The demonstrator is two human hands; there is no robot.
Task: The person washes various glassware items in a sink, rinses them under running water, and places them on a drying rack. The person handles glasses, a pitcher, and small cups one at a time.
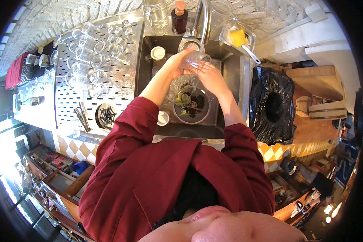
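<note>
Under the chrome faucet (206, 18), a clear drinking glass (196, 58) is held tilted between both hands. My left hand (180, 64) wraps its left side, thumb towards the faucet. My right hand (210, 74) has its fingers against the glass's lower right side. Below them in the dark sink (229, 78) is a round strainer or bowl (209, 110) with lime slices (184, 97) and dark wet leaves (199, 103). One white mug (157, 53) stands at the sink's upper left, another (162, 118) at lower left. More glassware lies partly hidden under my hands.
Left is a perforated metal drainboard (125, 90) bearing many glasses (92, 75) and a spiderweb-patterned round drain cover (106, 116). Behind the sink stand a dark pump bottle (179, 22) and a glass jar mug (156, 18). A yellow sponge (238, 37) sits right; a black bin bag (260, 121) lies beyond.
</note>
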